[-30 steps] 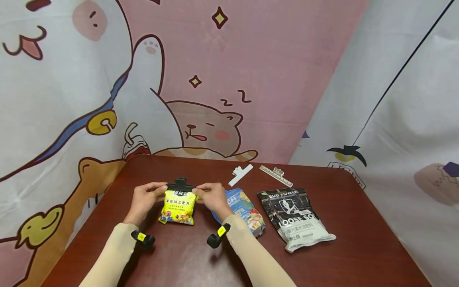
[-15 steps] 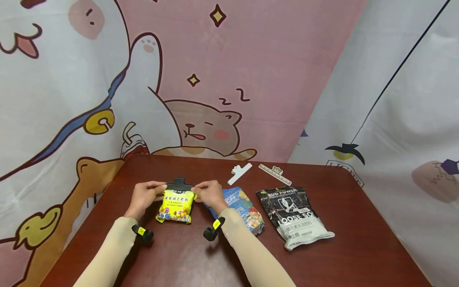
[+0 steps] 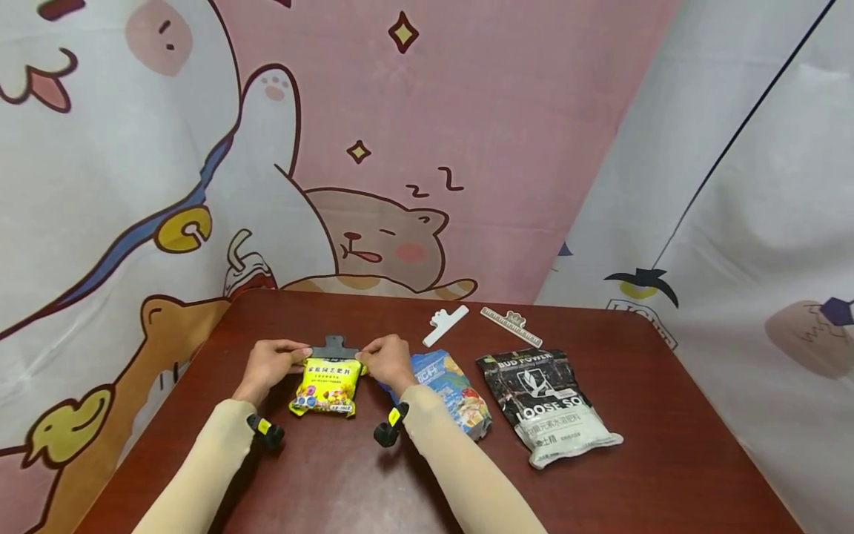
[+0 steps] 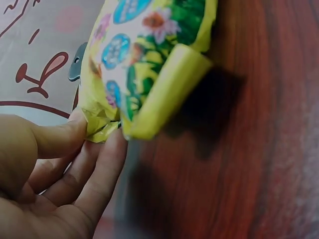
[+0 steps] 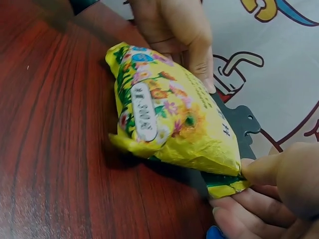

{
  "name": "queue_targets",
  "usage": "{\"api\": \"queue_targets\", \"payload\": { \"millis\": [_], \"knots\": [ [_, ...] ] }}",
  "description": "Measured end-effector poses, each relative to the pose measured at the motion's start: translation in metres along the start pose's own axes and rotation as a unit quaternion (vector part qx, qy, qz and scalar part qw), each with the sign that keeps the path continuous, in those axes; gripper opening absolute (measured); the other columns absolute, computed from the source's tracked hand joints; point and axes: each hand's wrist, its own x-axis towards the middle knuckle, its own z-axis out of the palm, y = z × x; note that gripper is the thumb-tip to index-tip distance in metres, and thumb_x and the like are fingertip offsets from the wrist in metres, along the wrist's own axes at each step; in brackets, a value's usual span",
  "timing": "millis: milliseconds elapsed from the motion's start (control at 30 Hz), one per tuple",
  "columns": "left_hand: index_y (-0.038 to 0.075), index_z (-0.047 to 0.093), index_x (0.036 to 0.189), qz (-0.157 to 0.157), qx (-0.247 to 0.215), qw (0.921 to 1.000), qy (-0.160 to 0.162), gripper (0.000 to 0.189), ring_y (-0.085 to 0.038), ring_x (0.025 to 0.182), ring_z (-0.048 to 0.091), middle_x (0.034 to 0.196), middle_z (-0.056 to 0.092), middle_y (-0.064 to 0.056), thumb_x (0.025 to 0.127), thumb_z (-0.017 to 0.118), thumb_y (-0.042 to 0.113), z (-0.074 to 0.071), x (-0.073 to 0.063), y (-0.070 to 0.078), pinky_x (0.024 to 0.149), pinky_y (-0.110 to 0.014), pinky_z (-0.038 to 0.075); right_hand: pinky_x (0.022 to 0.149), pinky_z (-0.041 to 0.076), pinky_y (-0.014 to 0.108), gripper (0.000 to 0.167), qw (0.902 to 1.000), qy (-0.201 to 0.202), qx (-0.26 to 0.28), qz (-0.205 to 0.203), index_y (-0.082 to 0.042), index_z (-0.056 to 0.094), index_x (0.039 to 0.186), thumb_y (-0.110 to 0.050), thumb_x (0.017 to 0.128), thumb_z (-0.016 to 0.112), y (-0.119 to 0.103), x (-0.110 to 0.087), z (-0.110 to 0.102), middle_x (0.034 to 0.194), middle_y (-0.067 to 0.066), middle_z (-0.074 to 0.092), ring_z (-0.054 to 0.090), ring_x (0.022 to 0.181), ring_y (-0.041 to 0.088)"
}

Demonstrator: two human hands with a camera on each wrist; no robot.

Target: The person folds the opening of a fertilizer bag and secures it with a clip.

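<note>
In the head view a small yellow fertilizer bag printed with flowers stands tilted over the table, a dark sealing clip across its top edge. My left hand pinches the bag's upper left corner between thumb and fingers, right at the end of the clip. At the opposite corner, the thumb and fingers of my right hand pinch the folded yellow edge, as the right wrist view shows. That view also has the clip's grey-black tab sticking out behind the bag.
A blue bag lies partly behind my right forearm. To its right is a larger black and white bag. A white clip and a ruler-marked clip lie toward the back of the brown table, before a cartoon-printed cloth.
Both hands keep their pinch at the bag's corners. The bag's top has tilted, so the clip now covers most of the large top lettering. My right hand has shifted slightly left.
</note>
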Motion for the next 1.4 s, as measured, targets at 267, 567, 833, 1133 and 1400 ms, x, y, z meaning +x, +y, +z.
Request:
{"api": "queue_targets", "payload": {
  "millis": [267, 567, 833, 1133, 1400],
  "knots": [
    [-0.001, 0.074, 0.118, 0.001, 0.035, 0.9991, -0.025, 0.031, -0.019, 0.084, 0.076, 0.121, 0.070, -0.024, 0.100, 0.069, 0.023, -0.002, 0.001, 0.004, 0.079, -0.036, 0.064, 0.055, 0.051, 0.027, 0.014, 0.9981, 0.013, -0.055, -0.023, -0.013, 0.082, 0.082, -0.024, 0.091, 0.080, -0.001, 0.000, 0.002, 0.080, 0.000, 0.074, 0.062, 0.066, 0.012],
    [-0.004, 0.074, 0.116, 0.021, 0.075, 0.9957, -0.049, 0.030, -0.021, 0.082, 0.073, 0.110, 0.071, -0.022, 0.100, 0.068, 0.021, 0.001, 0.003, 0.010, 0.076, -0.037, 0.064, 0.057, 0.051, 0.028, 0.014, 0.9950, -0.006, -0.097, -0.024, -0.011, 0.081, 0.087, -0.022, 0.094, 0.077, -0.005, -0.002, -0.002, 0.085, 0.004, 0.074, 0.062, 0.065, 0.014],
    [0.001, 0.071, 0.123, 0.002, 0.074, 0.9957, -0.056, 0.036, -0.025, 0.092, 0.067, 0.115, 0.067, -0.018, 0.102, 0.064, 0.030, 0.000, 0.002, 0.011, 0.078, -0.033, 0.063, 0.080, 0.059, 0.036, 0.038, 0.9834, -0.098, -0.146, -0.047, -0.006, 0.075, 0.115, -0.038, 0.095, 0.073, -0.011, -0.003, -0.016, 0.114, 0.008, 0.074, 0.069, 0.099, 0.022],
    [0.006, 0.059, 0.140, 0.017, 0.110, 0.9938, -0.012, 0.058, -0.037, 0.120, 0.059, 0.140, 0.059, -0.022, 0.103, 0.057, 0.050, 0.000, -0.011, 0.024, 0.098, -0.051, 0.053, 0.079, 0.055, 0.035, 0.055, 0.9737, -0.155, -0.151, -0.070, -0.012, 0.060, 0.141, -0.046, 0.099, 0.065, -0.015, -0.009, -0.046, 0.132, 0.009, 0.067, 0.066, 0.099, 0.019],
    [0.011, 0.055, 0.146, 0.043, 0.091, 0.9944, 0.031, 0.071, -0.042, 0.138, 0.049, 0.149, 0.054, -0.020, 0.100, 0.051, 0.065, 0.011, -0.034, 0.045, 0.113, -0.061, 0.042, 0.098, 0.055, 0.047, 0.063, 0.9678, -0.170, -0.158, -0.097, -0.015, 0.051, 0.149, -0.050, 0.099, 0.064, -0.011, -0.015, -0.072, 0.147, 0.011, 0.057, 0.064, 0.118, 0.026]
  ]
}}
